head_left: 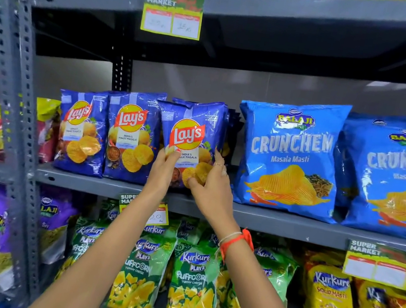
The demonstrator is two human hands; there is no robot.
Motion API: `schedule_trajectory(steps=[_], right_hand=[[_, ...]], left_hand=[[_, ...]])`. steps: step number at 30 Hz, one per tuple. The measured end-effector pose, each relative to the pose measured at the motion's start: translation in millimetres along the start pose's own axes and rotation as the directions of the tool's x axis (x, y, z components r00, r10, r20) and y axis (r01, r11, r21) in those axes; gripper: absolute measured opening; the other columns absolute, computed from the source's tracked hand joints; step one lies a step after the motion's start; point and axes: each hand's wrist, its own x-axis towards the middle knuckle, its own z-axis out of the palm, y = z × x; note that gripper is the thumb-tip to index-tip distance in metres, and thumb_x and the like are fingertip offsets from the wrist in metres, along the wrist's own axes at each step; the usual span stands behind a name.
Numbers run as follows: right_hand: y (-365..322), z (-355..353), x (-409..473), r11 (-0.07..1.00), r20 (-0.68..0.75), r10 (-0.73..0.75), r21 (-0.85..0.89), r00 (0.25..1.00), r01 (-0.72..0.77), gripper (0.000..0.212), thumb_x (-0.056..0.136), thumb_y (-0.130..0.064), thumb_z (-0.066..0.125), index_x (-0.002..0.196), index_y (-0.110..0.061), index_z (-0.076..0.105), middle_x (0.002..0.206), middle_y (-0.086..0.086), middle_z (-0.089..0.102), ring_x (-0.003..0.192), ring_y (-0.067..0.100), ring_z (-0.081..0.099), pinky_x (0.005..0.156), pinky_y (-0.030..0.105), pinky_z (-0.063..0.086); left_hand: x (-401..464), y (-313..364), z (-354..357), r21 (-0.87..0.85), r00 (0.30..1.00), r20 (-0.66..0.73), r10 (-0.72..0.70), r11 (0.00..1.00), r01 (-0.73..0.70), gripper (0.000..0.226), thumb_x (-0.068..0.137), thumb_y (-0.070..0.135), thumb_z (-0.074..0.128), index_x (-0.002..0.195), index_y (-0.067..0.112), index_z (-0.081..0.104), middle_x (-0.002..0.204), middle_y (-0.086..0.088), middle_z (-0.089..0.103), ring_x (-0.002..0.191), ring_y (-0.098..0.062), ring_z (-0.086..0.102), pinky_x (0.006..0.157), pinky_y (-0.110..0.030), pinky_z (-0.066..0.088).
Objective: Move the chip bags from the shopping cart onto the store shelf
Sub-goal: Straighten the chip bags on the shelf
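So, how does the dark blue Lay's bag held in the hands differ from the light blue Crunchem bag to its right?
The dark blue Lay's bag is smaller and narrower than the light blue Crunchem bag. The Lay's bag is gripped by the left hand and right hand; the Crunchem bag stands untouched. The Lay's logo is red and yellow, while the Crunchem lettering is white. Both stand upright on the same grey metal shelf and show ridged chips.

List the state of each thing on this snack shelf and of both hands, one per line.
Held Lay's Magic Masala bag: upright on the middle shelf, gripped by both hands.
Left hand: closed on the bag's lower left.
Right hand: closed on the bag's lower right.
Two other Lay's bags: upright, untouched.
Balaji Crunchem bags: upright, sealed.
Kurkure Puffcorn bags: upright, one shelf down.
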Motion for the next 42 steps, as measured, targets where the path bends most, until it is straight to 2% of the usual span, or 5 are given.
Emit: schedule_trajectory(steps=[8,17,21,25,42], right_hand=[[-2,-30,-4,0.993,-0.175,-0.087,0.063,0.981,0.100,0.074,0.079,-0.021,0.059,0.144,-0.016,0.023,0.140,0.012,0.046,0.127,0.027,0.044,0.102,0.041,0.042],[35,-140,7,0.996,-0.667,-0.080,-0.075,0.741,0.041,0.062,0.071,-0.017,0.061,0.130,-0.014,0.044,0.134,0.007,0.052,0.120,0.030,0.043,0.091,0.032,0.035],[79,-165,12,0.992,-0.524,0.072,-0.049,0.849,-0.114,0.079,0.068,-0.017,0.067,0.139,-0.007,0.033,0.145,0.015,0.039,0.131,0.035,0.034,0.109,0.042,0.030],[108,-172,17,0.920,-0.152,0.313,0.291,0.937,-0.261,0.099,0.060,-0.022,0.070,0.143,-0.009,0.017,0.147,0.017,0.035,0.133,0.030,0.037,0.108,0.039,0.035],[130,-184,13,0.941,-0.062,0.196,0.293,0.979,-0.169,0.081,0.070,-0.001,0.066,0.139,-0.018,0.026,0.126,0.000,0.045,0.100,0.016,0.053,0.080,0.023,0.044]], left_hand=[[-21,5,0,0.066,0.968,-0.222,0.115,0.992,-0.103,0.056,0.092,0.030,0.049,0.143,0.017,0.030,0.147,-0.007,0.040,0.133,-0.020,0.040,0.109,-0.039,0.036],[-64,27,78,0.104,0.802,-0.158,0.576,0.817,-0.567,0.030,0.083,0.012,0.052,0.113,0.014,0.056,0.105,0.006,0.053,0.090,-0.005,0.053,0.077,-0.015,0.044],[-57,24,125,0.032,0.966,0.164,0.202,0.977,-0.210,0.060,0.085,0.016,0.062,0.137,0.009,0.033,0.137,-0.001,0.043,0.122,-0.016,0.046,0.102,-0.031,0.042],[-50,19,147,-0.087,0.975,0.224,0.007,0.996,0.012,0.072,0.075,0.002,0.072,0.132,0.003,0.029,0.113,-0.004,0.052,0.096,-0.014,0.053,0.061,-0.006,0.048],[-61,-18,154,0.187,0.964,0.149,0.220,0.951,-0.246,0.109,0.057,0.004,0.084,0.142,0.012,0.017,0.135,-0.006,0.046,0.124,-0.024,0.049,0.097,-0.034,0.043]])
